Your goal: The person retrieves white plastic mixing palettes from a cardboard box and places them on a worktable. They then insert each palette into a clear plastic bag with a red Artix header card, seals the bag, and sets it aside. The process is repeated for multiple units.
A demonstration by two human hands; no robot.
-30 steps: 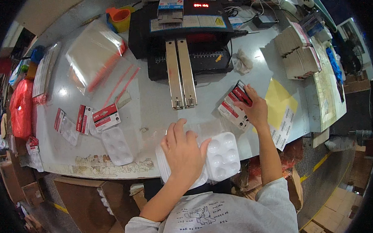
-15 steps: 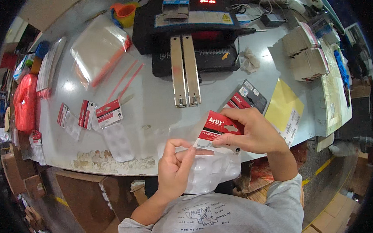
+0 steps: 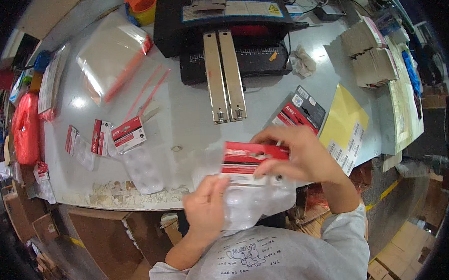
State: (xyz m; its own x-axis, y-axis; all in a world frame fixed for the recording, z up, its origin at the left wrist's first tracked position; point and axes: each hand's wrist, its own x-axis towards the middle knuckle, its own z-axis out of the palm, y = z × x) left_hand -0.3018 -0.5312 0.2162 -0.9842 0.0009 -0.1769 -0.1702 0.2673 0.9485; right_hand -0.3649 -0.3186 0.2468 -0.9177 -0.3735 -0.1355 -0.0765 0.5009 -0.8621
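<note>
In front of my chest I hold a red and white header card (image 3: 243, 166) above a clear plastic tray with round wells (image 3: 252, 206). My right hand (image 3: 303, 154) is closed on the card's right part, thumb in front and fingers behind. At the card's lower left corner, my left hand (image 3: 204, 203) pinches the edge, its fingers slightly blurred. How the card joins the clear plastic is hidden by the hands. Past my right hand lies a dark package with a red card (image 3: 306, 109), beside a yellow sheet (image 3: 345, 117) with a barcode label sheet.
A black machine (image 3: 229, 24) with two metal rails (image 3: 225, 80) stands at the back middle. Several carded trays (image 3: 143, 171) lie left, below a stack of clear bags (image 3: 111, 55) and red strips (image 3: 145, 96). Stacked cards (image 3: 374, 66) stand far right, near a crumpled tissue (image 3: 302, 61).
The header card has turned from tilted to nearly level and shifted slightly left. My left hand has moved a little left and its fingers have closed at the card's corner. The whole view has shifted slightly.
</note>
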